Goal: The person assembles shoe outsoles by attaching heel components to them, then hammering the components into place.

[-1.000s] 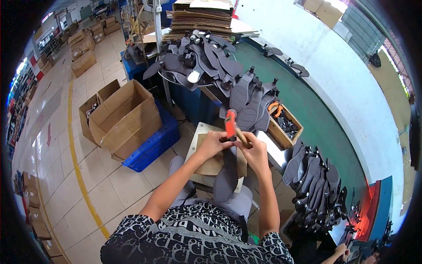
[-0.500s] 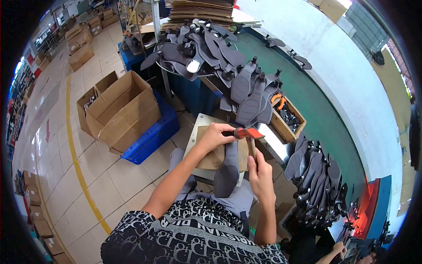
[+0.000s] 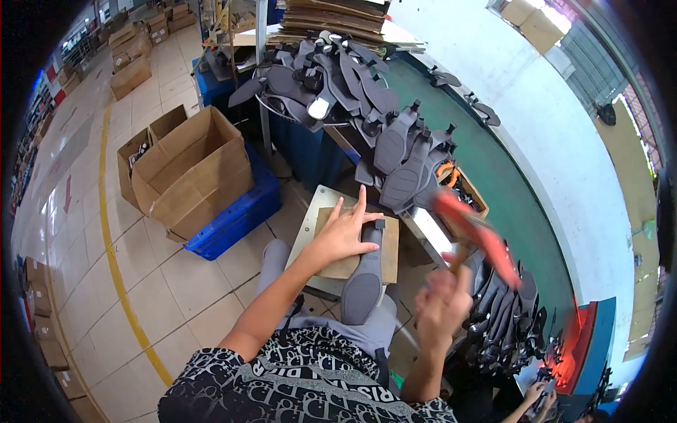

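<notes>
Tiled floor lies open leftward. Left hand (image 3: pixel 343 234), fingers spread, presses a smooth grey sole-shaped piece (image 3: pixel 364 278) overhanging the small board's (image 3: pixel 319 211) near edge; right hand (image 3: pixel 441 304), blurred, fist-clenched, grips a red-headed hammer (image 3: pixel 481 236).

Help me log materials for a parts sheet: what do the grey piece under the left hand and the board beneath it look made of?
The grey piece looks like moulded plastic or rubber: matte, evenly dark grey, smoothly contoured; which one, I cannot tell. The board looks like cardboard or fibreboard: flat, dull brown, cut edges. The left hand presses on both.
</notes>
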`<state>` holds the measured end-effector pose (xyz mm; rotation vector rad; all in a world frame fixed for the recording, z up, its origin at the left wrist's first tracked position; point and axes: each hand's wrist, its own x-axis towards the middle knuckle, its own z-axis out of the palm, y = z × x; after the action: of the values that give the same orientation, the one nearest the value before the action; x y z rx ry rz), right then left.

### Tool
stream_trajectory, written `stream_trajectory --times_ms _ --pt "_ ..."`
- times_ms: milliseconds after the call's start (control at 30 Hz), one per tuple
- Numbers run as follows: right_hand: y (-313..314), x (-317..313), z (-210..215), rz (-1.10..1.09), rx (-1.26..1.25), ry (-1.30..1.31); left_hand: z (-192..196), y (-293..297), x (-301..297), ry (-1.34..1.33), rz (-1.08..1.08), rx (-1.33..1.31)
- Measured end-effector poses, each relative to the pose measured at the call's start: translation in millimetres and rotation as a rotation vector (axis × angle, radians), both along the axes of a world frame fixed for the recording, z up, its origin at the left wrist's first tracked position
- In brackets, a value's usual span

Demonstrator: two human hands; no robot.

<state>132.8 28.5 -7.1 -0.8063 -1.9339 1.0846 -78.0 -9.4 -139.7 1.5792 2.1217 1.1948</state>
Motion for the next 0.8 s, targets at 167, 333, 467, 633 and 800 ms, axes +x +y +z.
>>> stream_trajectory --times_ms 167,333,467,633,800 --pt "16 -9 -60 0.185 0.139 -0.395 3 1 8 0.18 0.031 -0.012" --pt "14 8 -19 0.102 -0.023 -0.078 4 -7 7 0.198 -0.054 0.203" --pt "31 5 -34 0.121 0.244 -0.2 55 -60 53 -0.371 -0.367 0.256" --pt "26 -15 -63 0.286 0.35 -0.83 102 -100 82 -0.776 -0.49 0.159" --pt "27 -8 -5 0.55 0.289 -0.374 103 -112 85 -0.929 -0.505 0.085"
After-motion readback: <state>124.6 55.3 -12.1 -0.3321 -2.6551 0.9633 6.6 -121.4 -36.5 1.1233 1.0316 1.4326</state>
